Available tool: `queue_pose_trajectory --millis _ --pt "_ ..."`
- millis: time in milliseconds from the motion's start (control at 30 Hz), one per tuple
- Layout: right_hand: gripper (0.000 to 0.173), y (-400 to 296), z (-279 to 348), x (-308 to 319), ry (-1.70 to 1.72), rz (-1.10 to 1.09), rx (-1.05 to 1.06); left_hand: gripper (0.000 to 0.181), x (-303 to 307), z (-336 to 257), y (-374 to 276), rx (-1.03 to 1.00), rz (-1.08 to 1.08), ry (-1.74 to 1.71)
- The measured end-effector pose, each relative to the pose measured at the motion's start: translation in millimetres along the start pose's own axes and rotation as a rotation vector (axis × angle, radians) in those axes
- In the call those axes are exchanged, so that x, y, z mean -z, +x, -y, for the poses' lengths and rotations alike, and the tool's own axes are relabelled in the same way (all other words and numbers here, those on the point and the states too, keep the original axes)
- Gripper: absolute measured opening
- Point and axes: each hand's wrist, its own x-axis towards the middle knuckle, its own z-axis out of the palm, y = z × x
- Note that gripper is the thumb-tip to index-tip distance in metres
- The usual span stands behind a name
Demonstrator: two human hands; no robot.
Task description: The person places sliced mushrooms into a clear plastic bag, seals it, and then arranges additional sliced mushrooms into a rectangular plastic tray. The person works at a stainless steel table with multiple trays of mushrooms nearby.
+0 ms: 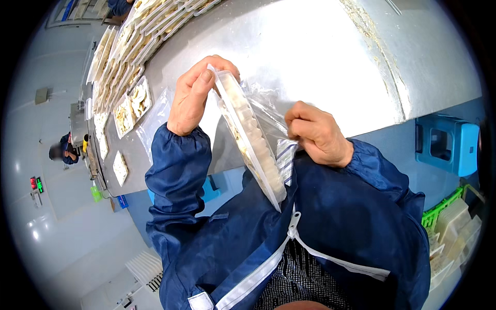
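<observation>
My left hand (197, 91) grips the upper end of a white plastic tray (248, 135), which is tilted on its side with its lower end against my jacket. Pale food pieces show along the tray's left face. To its right, my right hand (319, 133) pinches the edge of a clear plastic bag (269, 114). A striped part of the bag (286, 159) hangs below that hand. How far the bag reaches around the tray cannot be told. Another clear plastic bag (157, 112) lies on the table, left of my left hand.
Filled trays stand in stacks (124, 58) on the metal table (174, 54) at upper left, with single filled trays (133, 106) beside them. A blue stool (445, 143) and a green crate (441, 213) holding trays are at right. A person (66, 149) is far left.
</observation>
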Motion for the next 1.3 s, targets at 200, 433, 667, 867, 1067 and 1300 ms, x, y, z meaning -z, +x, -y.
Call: queue_pose_trajectory --millis 200,433,667,867,1067,1300 --pt "0.029 -5 5 16 -0.19 0.04 -0.048 0.053 3 1 3 0.045 0.005 0.011" --pt "0.044 -6 11 19 0.045 0.418 -0.057 0.059 29 5 -6 0.176 -0.003 0.135" --pt "0.042 3 2 8 -0.017 0.4 0.011 0.049 55 22 -11 0.257 -0.041 0.133" --pt "0.041 30 -11 -3 -0.202 0.396 0.103 0.046 78 49 3 0.469 -0.16 -0.03" --pt "0.044 40 -21 9 0.168 0.33 -0.007 0.049 87 61 2 0.539 -0.269 -0.113" --pt "0.026 57 -11 7 0.253 0.104 -0.256 0.05 81 71 0 0.605 -0.348 -0.205"
